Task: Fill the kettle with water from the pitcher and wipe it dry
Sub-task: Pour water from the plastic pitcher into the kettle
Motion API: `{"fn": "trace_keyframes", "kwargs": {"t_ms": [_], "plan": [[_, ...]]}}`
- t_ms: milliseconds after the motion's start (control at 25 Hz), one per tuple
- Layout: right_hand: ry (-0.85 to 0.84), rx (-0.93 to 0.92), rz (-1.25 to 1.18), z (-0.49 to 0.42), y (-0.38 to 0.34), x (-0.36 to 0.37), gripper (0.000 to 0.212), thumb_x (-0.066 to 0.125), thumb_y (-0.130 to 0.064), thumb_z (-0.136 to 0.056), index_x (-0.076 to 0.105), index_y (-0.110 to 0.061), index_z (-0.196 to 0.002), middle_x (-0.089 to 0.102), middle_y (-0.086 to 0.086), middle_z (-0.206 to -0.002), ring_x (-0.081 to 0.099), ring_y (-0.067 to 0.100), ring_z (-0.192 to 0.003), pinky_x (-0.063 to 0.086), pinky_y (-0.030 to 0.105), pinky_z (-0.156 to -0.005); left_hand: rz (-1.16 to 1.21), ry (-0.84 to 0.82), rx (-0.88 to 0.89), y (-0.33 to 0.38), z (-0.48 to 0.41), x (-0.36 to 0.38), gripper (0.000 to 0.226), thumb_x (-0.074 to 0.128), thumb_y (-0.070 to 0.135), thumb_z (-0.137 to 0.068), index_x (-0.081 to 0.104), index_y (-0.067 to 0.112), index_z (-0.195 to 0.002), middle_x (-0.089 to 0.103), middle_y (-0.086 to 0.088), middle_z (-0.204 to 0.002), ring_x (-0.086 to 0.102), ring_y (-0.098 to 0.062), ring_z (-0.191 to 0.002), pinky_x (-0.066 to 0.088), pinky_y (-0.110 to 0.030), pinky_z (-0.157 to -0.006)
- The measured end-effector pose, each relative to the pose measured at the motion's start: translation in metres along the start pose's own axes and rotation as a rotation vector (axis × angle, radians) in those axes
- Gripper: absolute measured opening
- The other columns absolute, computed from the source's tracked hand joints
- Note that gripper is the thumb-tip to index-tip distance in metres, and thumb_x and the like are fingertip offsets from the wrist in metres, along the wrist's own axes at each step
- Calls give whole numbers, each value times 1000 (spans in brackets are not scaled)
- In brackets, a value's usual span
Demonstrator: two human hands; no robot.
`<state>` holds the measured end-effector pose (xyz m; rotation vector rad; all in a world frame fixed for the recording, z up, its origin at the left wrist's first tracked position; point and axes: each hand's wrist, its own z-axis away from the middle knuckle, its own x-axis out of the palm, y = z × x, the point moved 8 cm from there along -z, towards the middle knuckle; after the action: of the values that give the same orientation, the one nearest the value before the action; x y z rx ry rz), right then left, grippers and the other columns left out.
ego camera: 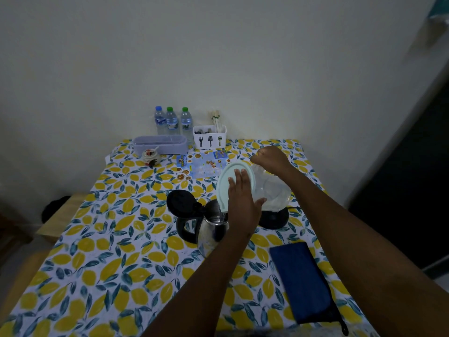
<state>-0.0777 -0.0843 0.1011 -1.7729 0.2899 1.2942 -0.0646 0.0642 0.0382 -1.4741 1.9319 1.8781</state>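
Observation:
A steel kettle (211,230) with a black handle stands mid-table, its black lid (180,202) flipped open to the left. A clear pitcher (272,188) is tipped over the kettle's mouth and a thin stream of water falls in. My right hand (271,159) grips the pitcher's handle at the far side. My left hand (243,203) presses flat against the pitcher's pale green lid (224,183), holding it on. A folded dark blue cloth (303,280) lies on the table at the near right.
The kettle's black base (273,218) sits behind the kettle on the right. At the back stand three water bottles (172,120), a white cutlery caddy (210,137), a lilac box (160,144), a small jar (151,157) and a menu card (204,165). The tablecloth (109,263) has a lemon print.

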Motion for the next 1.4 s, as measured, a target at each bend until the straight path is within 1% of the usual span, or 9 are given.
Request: {"fn": "trace_keyframes", "kwargs": {"t_ms": [160,280,440,560,720,960,1160,1280,1400], "plan": [[3,-12,-11,1,-1,0,44,58,-33,-71,23,-19,-49,20,-1,-52,22,15,-49,14,31,-49,1,-3,-2,-3,-1,0,92,67,31,-86,3,9,-149,-1,-10,-160,-4,-32,-146,-1,-32,-114],[8,-9,-14,1,1,0,46,59,-31,-74,24,-18,-49,21,0,-52,23,15,-49,14,31,-49,-6,-3,7,-4,-2,0,93,68,30,-85,3,9,-149,-1,-10,-160,-4,-33,-146,0,-32,-114],[15,5,-39,3,3,0,46,60,-27,-77,24,-18,-49,21,1,-53,23,15,-49,15,32,-49,-18,-24,16,-5,-4,1,94,68,29,-85,2,9,-149,-1,-10,-160,-4,-33,-146,6,-38,-117],[2,42,-85,5,13,2,38,54,-38,-71,28,-19,-50,25,1,-52,25,16,-49,21,33,-51,-47,-60,38,-3,-6,4,95,69,29,-84,2,9,-149,0,-10,-160,-4,-34,-146,8,-43,-118],[73,130,-278,10,41,4,45,60,-21,-73,22,-20,-48,19,0,-51,20,17,-49,18,36,-53,-102,-124,97,1,-9,14,93,69,28,-85,3,9,-149,0,-13,-160,-6,-35,-145,5,-44,-119],[156,281,-497,27,112,4,37,57,-18,-79,32,-17,-52,31,6,-56,34,21,-59,29,36,-59,-293,-292,247,22,-19,52,94,68,28,-85,3,5,-149,1,-17,-159,-3,-41,-145,7,-47,-119],[232,489,-586,49,192,-3,30,53,-24,-81,37,-15,-58,39,6,-59,39,22,-61,31,33,-53,-438,-440,344,49,-27,115,94,66,31,-87,-1,7,-149,-1,-17,-160,-3,-40,-145,10,-48,-119],[247,540,-702,64,243,-6,20,52,-23,-85,52,-22,-66,51,-4,-66,48,14,-62,43,33,-69,-489,-512,404,67,-29,160,96,67,32,-86,0,7,-149,2,-18,-159,2,-41,-144,13,-50,-117],[291,592,-787,77,290,-12,14,52,-22,-89,56,-20,-76,54,-6,-71,50,9,-63,43,34,-76,-594,-576,483,82,-33,205,97,64,36,-87,-4,5,-148,2,-19,-159,3,-43,-144,14,-51,-116]]}}
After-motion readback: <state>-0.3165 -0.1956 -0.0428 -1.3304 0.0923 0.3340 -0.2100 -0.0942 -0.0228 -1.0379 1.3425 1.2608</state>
